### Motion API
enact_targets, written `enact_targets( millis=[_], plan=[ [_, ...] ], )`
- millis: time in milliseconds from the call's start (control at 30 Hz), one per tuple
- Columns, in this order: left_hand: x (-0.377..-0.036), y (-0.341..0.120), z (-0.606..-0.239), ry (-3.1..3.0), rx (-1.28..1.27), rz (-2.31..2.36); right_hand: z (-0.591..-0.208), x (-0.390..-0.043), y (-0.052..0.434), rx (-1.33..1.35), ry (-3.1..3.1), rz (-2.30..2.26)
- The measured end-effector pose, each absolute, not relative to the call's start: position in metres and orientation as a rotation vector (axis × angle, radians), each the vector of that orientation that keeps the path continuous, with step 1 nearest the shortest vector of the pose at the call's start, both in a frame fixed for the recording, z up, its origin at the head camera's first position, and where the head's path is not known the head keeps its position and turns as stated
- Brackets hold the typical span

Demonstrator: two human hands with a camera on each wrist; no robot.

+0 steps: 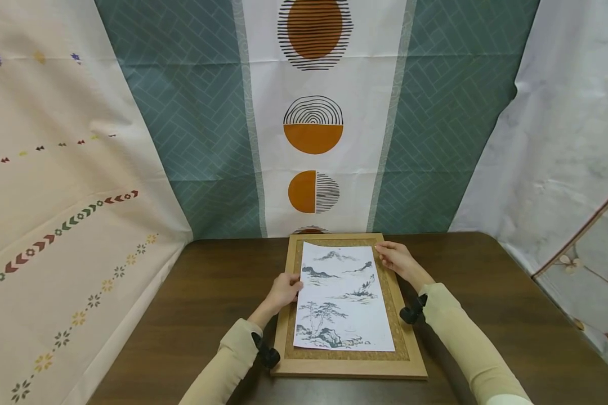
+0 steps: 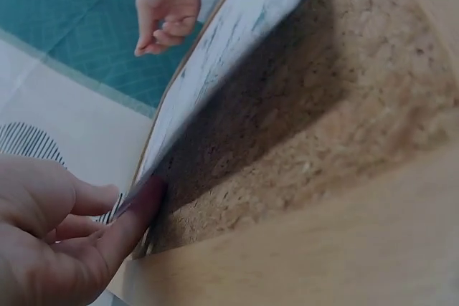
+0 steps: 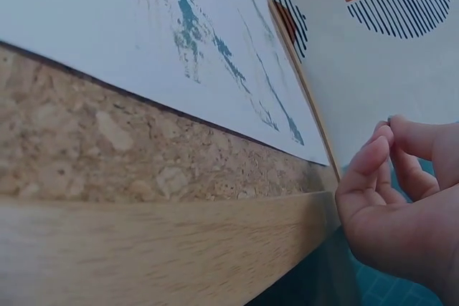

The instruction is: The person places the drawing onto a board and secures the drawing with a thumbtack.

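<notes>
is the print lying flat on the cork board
Not quite: the print lifts off the cork board at its left edge, by the left hand.

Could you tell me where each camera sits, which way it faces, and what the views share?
Head: above, looking forward and down at the cork board and print; both forearms show.
Left wrist: beside the left hand, facing across the board; fingers touch the print's edge.
Right wrist: low at the frame, beside the right hand.
All three share the print and board.
</notes>
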State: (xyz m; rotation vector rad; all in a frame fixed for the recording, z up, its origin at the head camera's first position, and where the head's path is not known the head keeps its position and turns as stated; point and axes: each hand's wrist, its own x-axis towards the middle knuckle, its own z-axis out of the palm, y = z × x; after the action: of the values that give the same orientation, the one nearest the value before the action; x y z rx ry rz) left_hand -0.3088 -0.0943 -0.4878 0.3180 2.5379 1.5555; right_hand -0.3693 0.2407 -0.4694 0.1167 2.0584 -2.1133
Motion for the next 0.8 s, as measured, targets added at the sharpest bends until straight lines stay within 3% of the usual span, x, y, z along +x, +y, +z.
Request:
enact_targets(
  millis=[400,633,800],
  plan=[
    [-0.306,-0.088,-0.484,2.785,0.486,1.229,-0.47,-0.373,0.234,0.073,2.086,-2.088],
    [-0.308,-0.084,-0.483,2.852,0.508,1.113,-0.477,-0.376,0.233,-0.107,2.065,-2.116],
    [-0.309,-0.082,-0.485,2.867,0.499,1.113,-0.472,-0.376,0.224,0.044,2.153,-2.034]
  ],
)
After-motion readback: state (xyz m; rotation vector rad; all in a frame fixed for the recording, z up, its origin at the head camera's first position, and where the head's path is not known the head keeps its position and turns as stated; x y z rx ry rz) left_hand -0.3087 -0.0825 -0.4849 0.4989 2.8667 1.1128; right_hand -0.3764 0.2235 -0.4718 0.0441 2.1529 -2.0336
